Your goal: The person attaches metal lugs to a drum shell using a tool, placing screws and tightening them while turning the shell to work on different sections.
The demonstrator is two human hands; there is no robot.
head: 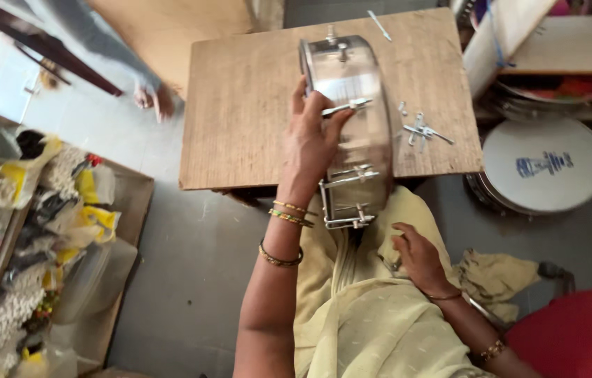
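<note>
My left hand [312, 143] gripped the steel drum shell [352, 119] upright on the board [240, 105]; my right hand [418, 255] lay loosely curled, empty, on my lap.

The drum shell [352, 119] stands on edge on the wooden board [247, 105], loose bolts [422, 129] at its right.

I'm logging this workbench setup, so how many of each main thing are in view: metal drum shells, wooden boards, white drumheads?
Metal drum shell, held by the left hand: 1
Wooden board: 1
White drumhead: 1
Total: 3
</note>
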